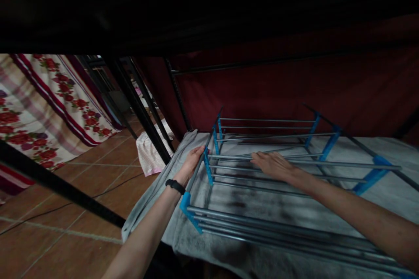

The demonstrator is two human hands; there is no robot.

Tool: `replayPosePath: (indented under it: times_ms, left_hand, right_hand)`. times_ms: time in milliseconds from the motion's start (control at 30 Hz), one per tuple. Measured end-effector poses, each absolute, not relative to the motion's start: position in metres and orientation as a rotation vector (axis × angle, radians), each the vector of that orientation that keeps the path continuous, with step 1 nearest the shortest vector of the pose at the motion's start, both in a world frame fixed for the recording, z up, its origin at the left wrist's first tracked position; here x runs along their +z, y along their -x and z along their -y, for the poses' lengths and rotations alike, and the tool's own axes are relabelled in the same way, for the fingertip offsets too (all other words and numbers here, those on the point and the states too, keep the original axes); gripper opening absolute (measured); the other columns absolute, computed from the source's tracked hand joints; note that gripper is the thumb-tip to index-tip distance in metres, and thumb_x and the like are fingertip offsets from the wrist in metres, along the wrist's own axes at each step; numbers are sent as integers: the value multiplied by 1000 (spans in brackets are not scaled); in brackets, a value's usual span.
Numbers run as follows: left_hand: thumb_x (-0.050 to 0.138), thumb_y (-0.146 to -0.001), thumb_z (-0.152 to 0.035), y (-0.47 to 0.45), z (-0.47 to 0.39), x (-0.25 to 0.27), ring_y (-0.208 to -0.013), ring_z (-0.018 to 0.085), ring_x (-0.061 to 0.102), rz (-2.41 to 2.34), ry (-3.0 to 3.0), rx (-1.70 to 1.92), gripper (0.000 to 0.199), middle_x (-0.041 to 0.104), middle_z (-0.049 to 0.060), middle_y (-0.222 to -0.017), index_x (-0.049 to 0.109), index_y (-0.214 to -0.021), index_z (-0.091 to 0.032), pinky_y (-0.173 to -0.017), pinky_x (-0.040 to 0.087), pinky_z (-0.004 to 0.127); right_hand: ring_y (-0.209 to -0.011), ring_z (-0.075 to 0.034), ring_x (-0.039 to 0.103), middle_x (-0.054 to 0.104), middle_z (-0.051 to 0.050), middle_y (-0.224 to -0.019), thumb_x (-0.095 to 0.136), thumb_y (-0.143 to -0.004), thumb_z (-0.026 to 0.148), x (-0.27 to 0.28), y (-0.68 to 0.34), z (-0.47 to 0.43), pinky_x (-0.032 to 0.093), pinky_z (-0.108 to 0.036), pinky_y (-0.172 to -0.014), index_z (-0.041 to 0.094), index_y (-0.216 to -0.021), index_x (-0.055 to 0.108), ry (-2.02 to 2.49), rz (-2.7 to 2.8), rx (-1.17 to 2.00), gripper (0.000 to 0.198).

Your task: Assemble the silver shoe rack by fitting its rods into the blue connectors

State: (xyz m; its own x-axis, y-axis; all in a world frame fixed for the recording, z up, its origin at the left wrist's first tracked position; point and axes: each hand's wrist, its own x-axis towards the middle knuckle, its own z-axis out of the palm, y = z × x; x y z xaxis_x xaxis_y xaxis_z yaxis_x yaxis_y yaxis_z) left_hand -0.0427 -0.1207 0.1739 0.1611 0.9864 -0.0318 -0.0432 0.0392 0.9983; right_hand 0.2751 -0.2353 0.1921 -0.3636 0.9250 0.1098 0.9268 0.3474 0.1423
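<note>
A shoe rack of grey metal tubes and blue plastic brackets lies across a grey-covered bed. My left hand, with a black band on its wrist, is closed around the rack's left side pole, beside a blue bracket. My right hand is closed on a long metal tube in the middle of the rack, its fingers pointing left. That tube's right end sticks out past another blue bracket. Several parallel tubes run along the near side.
The grey bed cover spreads under the rack, with a dark red curtain behind. Black bed posts stand to the left. Beyond them are a flowered curtain, a striped cloth and a tiled floor with a cable.
</note>
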Motion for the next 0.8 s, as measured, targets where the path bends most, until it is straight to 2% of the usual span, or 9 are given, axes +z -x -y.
replayPosePath:
  times_ms: [100, 300, 567, 667, 800]
  left_hand:
    - [81, -74, -59, 40, 121, 175, -79, 29, 70, -1090, -1182, 1018, 44, 76, 13, -88, 76, -84, -17, -78, 57, 44]
    - [75, -78, -58, 39, 125, 179, -90, 30, 72, -1126, -1240, 1001, 46, 77, 12, -93, 74, -99, -17, -84, 58, 41]
    - [65, -87, -50, 36, 136, 190, -94, 29, 73, -1177, -1314, 982, 38, 78, 13, -102, 73, -101, -16, -90, 59, 41]
    - [67, -85, -53, 37, 135, 189, -95, 28, 74, -1191, -1318, 1001, 41, 79, 12, -98, 74, -100, -16, -91, 59, 40]
    - [77, -74, -62, 37, 135, 191, -95, 30, 75, -1163, -1316, 1027, 53, 80, 12, -92, 74, -97, -15, -91, 61, 41]
  right_hand:
    - [-84, -24, 71, 72, -11, -106, 34, -111, 32, 189, -269, 232, 37, -31, -64, 18, -114, 59, 1762, 2577, -258, 29]
    - [-88, -25, 72, 72, -8, -107, 34, -111, 34, 191, -268, 232, 38, -31, -63, 20, -115, 59, 1789, 2591, -289, 28]
    - [-87, -24, 72, 73, -9, -108, 34, -111, 34, 195, -266, 233, 43, -31, -66, 20, -116, 59, 1810, 2591, -281, 29]
    - [-84, -24, 71, 73, -10, -107, 32, -111, 36, 207, -267, 242, 43, -32, -65, 21, -115, 61, 1780, 2589, -319, 33]
    - [-85, -25, 71, 72, -12, -110, 23, -111, 39, 239, -290, 265, 43, -33, -66, 22, -117, 60, 1861, 2474, -435, 42]
